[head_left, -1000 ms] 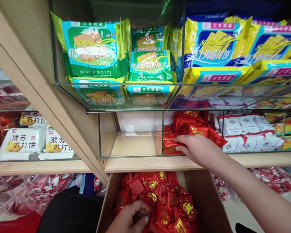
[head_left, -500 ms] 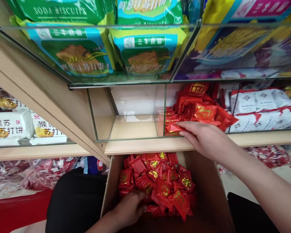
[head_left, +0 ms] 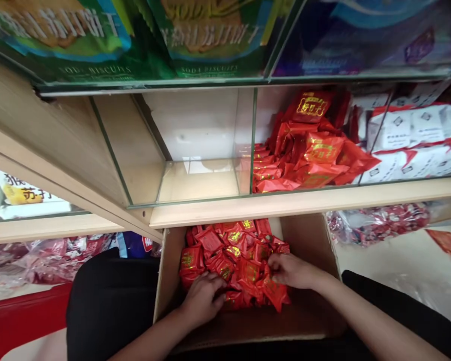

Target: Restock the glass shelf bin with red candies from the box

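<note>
A cardboard box (head_left: 311, 321) between my knees holds a heap of small red packets (head_left: 233, 250) with gold print. My left hand (head_left: 205, 300) lies at the near left of the heap, fingers bent over the packets, with a gap between thumb and fingers. At the right side of the heap, my right hand (head_left: 295, 271) has its fingers curled in on a red packet (head_left: 274, 291); its fingertips are partly hidden. Above the box, more red packets (head_left: 319, 150) are stacked behind glass in a shelf compartment.
Left of the stacked packets is a bare glass compartment (head_left: 199, 180). White packets (head_left: 409, 130) stand to the right. Green soda biscuit bags (head_left: 206, 45) fill the upper shelf. The wooden shelf edge (head_left: 225, 210) overhangs the box's far end. Bagged goods (head_left: 383, 223) lie under the shelf.
My right hand has let go of a packet on the shelf stack and come down into the box. My left hand stays at the heap. The view has tilted downward.
</note>
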### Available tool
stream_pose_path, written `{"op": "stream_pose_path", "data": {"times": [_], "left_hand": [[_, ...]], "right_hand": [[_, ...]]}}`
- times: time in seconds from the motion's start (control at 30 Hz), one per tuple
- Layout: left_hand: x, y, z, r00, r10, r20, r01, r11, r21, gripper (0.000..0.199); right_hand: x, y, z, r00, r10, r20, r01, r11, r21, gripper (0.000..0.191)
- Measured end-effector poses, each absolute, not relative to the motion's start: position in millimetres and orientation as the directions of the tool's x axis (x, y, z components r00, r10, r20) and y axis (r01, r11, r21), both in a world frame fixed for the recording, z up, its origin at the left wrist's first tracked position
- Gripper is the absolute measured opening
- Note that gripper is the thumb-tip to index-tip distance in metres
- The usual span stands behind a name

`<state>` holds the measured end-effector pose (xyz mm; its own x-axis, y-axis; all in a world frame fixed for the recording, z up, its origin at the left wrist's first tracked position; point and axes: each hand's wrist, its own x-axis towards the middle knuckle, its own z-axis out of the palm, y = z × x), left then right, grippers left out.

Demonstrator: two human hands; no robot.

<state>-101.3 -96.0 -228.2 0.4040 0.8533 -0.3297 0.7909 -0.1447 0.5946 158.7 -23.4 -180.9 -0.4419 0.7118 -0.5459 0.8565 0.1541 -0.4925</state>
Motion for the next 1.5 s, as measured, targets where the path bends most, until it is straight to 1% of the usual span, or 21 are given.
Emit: {"op": "stream_pose_path", "data": {"times": [0.1, 0.17, 0.23, 0.33, 0.47, 0.53, 0.6, 0.63, 0.67, 0.73, 0.8, 0.87, 0.93, 0.97, 1.07, 1.13, 1.2, 1.27, 1.33, 1.4, 1.5], "left_hand": [[-100.6, -95.4, -229.5, 0.409, 0.849, -0.334, 0.784, -0.139, 0.605, 0.02], [-100.9, -95.0, -229.8, 0.406, 0.852, -0.33, 0.775, -0.129, 0.619, 0.021], [-101.4, -94.8, -229.8, 0.4, 0.858, -0.323, 0.762, -0.115, 0.638, 0.021], [-101.2, -95.0, -228.3, 0.391, 0.867, -0.309, 0.725, -0.083, 0.684, 0.018], [-92.7, -95.7, -218.0, 0.361, 0.889, -0.282, 0.644, -0.018, 0.765, 0.02], [-83.2, -94.6, -208.6, 0.346, 0.901, -0.264, 0.527, 0.046, 0.848, 0.028], [-71.0, -91.8, -197.7, 0.371, 0.894, -0.252, 0.301, 0.141, 0.943, 0.044], [-64.6, -89.7, -192.2, 0.391, 0.885, -0.255, 0.172, 0.201, 0.964, 0.05], [-58.4, -87.4, -186.9, 0.411, 0.873, -0.263, 0.058, 0.263, 0.963, 0.051], [-47.8, -82.4, -177.6, 0.43, 0.854, -0.293, -0.096, 0.366, 0.926, 0.048], [-41.1, -78.0, -170.4, 0.411, 0.854, -0.32, -0.189, 0.423, 0.886, 0.046], [-39.1, -75.2, -166.1, 0.394, 0.863, -0.315, -0.238, 0.427, 0.872, 0.048], [-40.9, -74.8, -164.9, 0.372, 0.879, -0.297, -0.209, 0.391, 0.896, 0.044], [-42.7, -75.2, -165.5, 0.355, 0.889, -0.29, -0.153, 0.362, 0.92, 0.041], [-48.3, -76.1, -170.1, 0.299, 0.91, -0.289, 0.109, 0.268, 0.957, 0.035], [-49.7, -73.8, -171.0, 0.297, 0.916, -0.271, 0.173, 0.228, 0.958, 0.039], [-48.3, -69.2, -165.4, 0.284, 0.934, -0.218, 0.113, 0.193, 0.975, 0.042], [-45.0, -63.6, -152.3, 0.253, 0.952, -0.17, 0.027, 0.169, 0.985, 0.043], [-41.4, -57.3, -134.7, 0.225, 0.965, -0.135, 0.007, 0.137, 0.991, 0.041], [-38.5, -49.9, -115.7, 0.223, 0.972, -0.078, 0.06, 0.067, 0.996, 0.037], [-34.1, -37.2, -86.4, 0.298, 0.954, 0.038, 0.227, -0.11, 0.968, 0.032]], "right_hand": [[148.7, -34.6, -206.9, -0.398, 0.688, -0.607, 0.872, 0.078, -0.483, 0.056], [144.1, -39.1, -210.5, -0.37, 0.702, -0.608, 0.876, 0.046, -0.48, 0.067], [143.8, -38.1, -208.7, -0.368, 0.706, -0.605, 0.864, 0.019, -0.503, 0.063], [148.4, -29.9, -203.0, -0.379, 0.711, -0.592, 0.813, -0.049, -0.58, 0.055], [149.8, -23.5, -192.8, -0.426, 0.702, -0.571, 0.651, -0.2, -0.732, 0.039], [145.5, -25.9, -185.9, -0.47, 0.681, -0.562, 0.54, -0.281, -0.793, 0.036], [139.7, -30.2, -178.2, -0.496, 0.669, -0.554, 0.439, -0.357, -0.824, 0.037], [137.1, -32.4, -174.4, -0.5, 0.668, -0.551, 0.396, -0.39, -0.832, 0.038], [135.1, -34.2, -171.0, -0.5, 0.67, -0.549, 0.358, -0.418, -0.835, 0.038], [133.4, -36.5, -165.4, -0.492, 0.681, -0.543, 0.295, -0.457, -0.84, 0.039], [134.2, -37.2, -161.7, -0.484, 0.697, -0.53, 0.244, -0.474, -0.846, 0.04], [135.5, -37.1, -158.9, -0.474, 0.718, -0.51, 0.208, -0.471, -0.857, 0.04], [135.3, -37.0, -155.6, -0.453, 0.755, -0.474, 0.184, -0.441, -0.878, 0.038], [134.3, -37.0, -153.5, -0.443, 0.782, -0.438, 0.174, -0.404, -0.898, 0.036], [130.0, -36.1, -146.6, -0.437, 0.857, -0.274, 0.186, -0.212, -0.959, 0.029], [128.7, -33.9, -142.8, -0.425, 0.885, -0.192, 0.213, -0.108, -0.971, 0.03], [130.1, -31.0, -138.9, -0.383, 0.908, -0.172, 0.2, -0.1, -0.975, 0.035], [133.8, -29.0, -133.5, -0.335, 0.928, -0.166, 0.131, -0.128, -0.983, 0.036], [138.9, -28.5, -126.2, -0.298, 0.942, -0.156, 0.052, -0.147, -0.988, 0.037], [144.2, -30.1, -116.9, -0.261, 0.956, -0.137, -0.029, -0.15, -0.988, 0.036], [151.6, -35.8, -101.4, -0.197, 0.978, -0.069, -0.192, -0.108, -0.975, 0.026]]}}
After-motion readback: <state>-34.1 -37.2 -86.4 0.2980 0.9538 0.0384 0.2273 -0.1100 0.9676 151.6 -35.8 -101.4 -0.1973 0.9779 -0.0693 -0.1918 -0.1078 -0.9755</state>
